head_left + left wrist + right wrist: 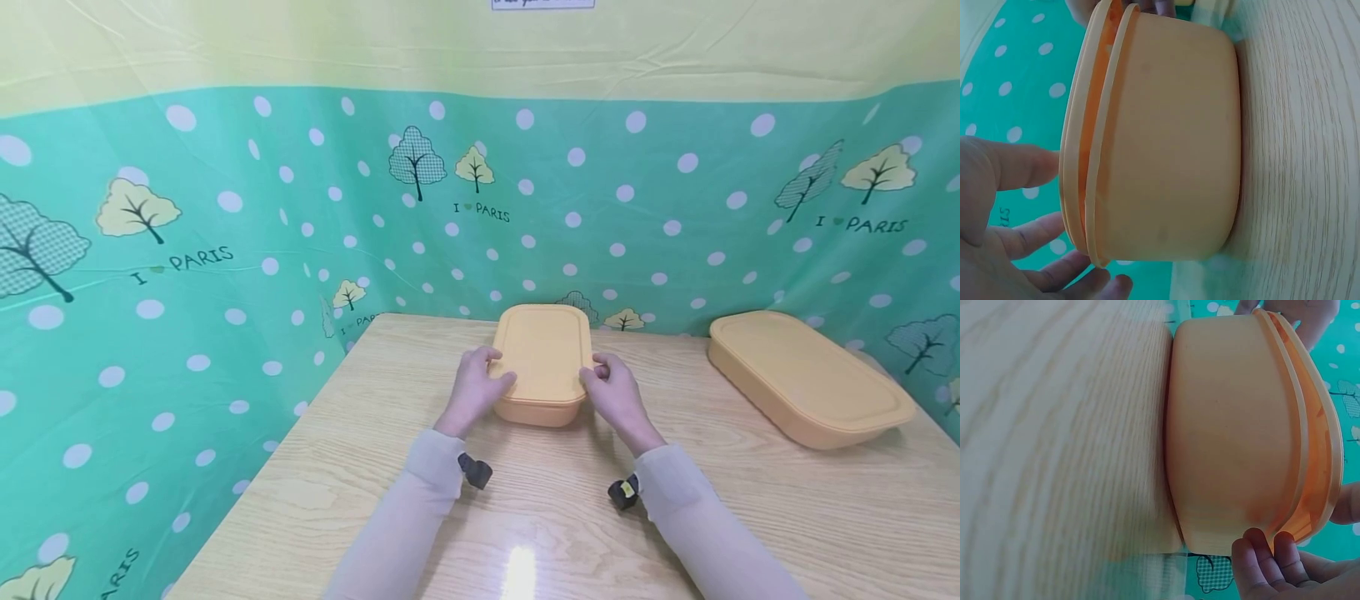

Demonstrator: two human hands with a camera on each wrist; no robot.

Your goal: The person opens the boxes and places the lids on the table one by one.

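Note:
An orange-yellow plastic food container stands upright on the wooden table, with its matching lid lying over it. Between the lid's rim and the box wall a gap shows in both wrist views, so the lid sits slightly raised and tilted. My left hand holds the lid's left edge, thumb on top and fingers down the side. On the opposite edge, my right hand grips the lid likewise, some fingertips touching the box's side. The inside of the container is hidden.
A larger lidded container of the same colour stands at the table's right. Behind and to the left hangs a green dotted curtain. The light wood table ends along a slanting left edge.

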